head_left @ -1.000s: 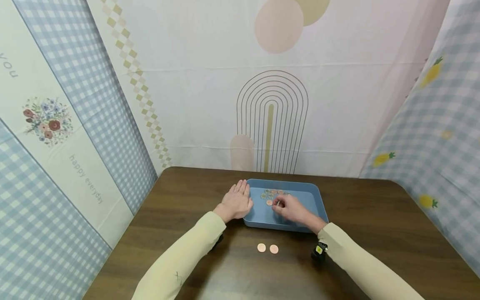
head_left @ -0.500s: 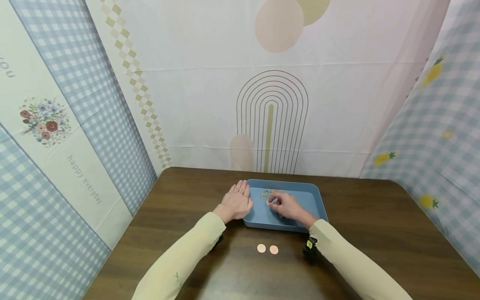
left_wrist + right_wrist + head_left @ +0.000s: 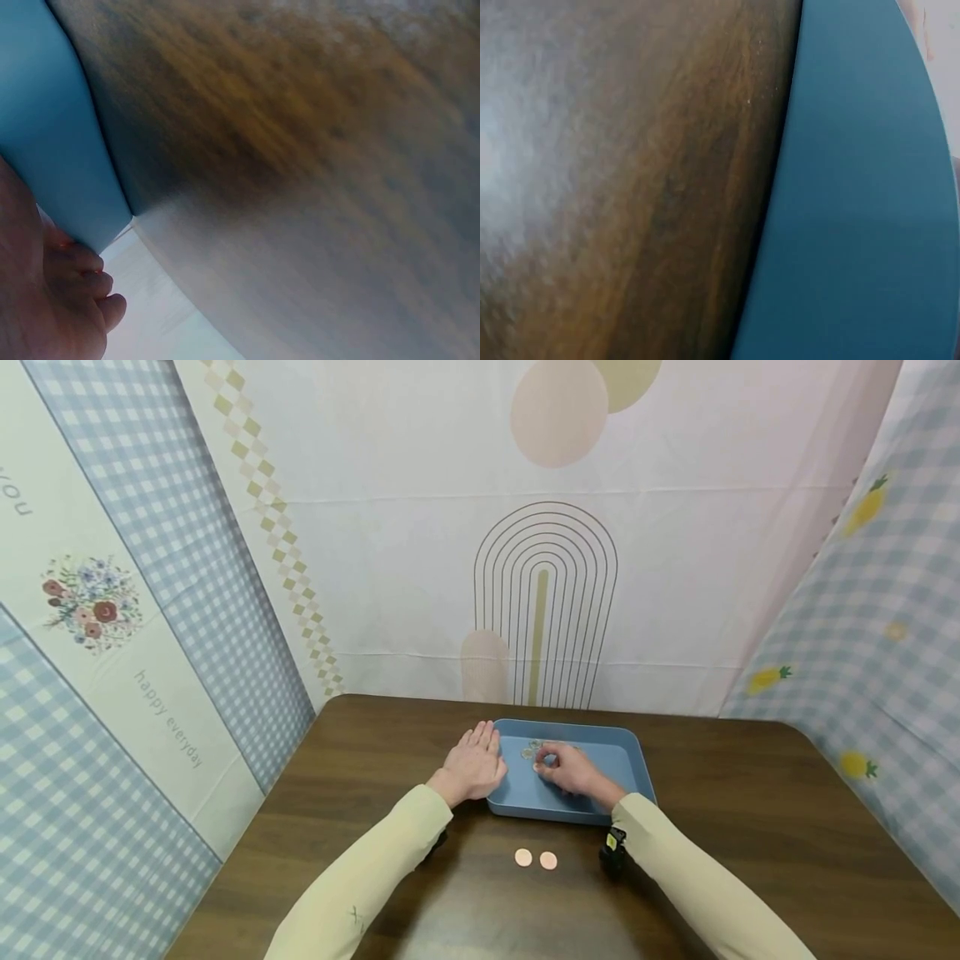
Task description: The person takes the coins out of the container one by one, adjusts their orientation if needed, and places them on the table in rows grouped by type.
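Observation:
A shallow blue tray (image 3: 517,791) lies on the table, its wall (image 3: 67,142) large in the left wrist view. My left hand (image 3: 474,768) rests along the tray's left side with the fingers straight. Inside the tray, my right hand (image 3: 573,770) has thumb and index finger curled together at a copper-coloured coin (image 3: 537,767), which they pinch. Several more coins (image 3: 527,753) lie just beyond those fingertips, partly covered by the hand. The right wrist view shows only the tray's outer wall (image 3: 855,187) and tabletop, with the fingers out of sight.
Two copper-coloured coins, one on the left (image 3: 523,857) and one on the right (image 3: 548,861), lie side by side on the dark wooden table (image 3: 375,735) in front of the tray. A patterned cloth (image 3: 397,568) hangs behind the table.
My right hand has moved slightly left across the tray, and its fingertips have come onto the copper-coloured coin that lay uncovered beside them. The left hand has stayed still.

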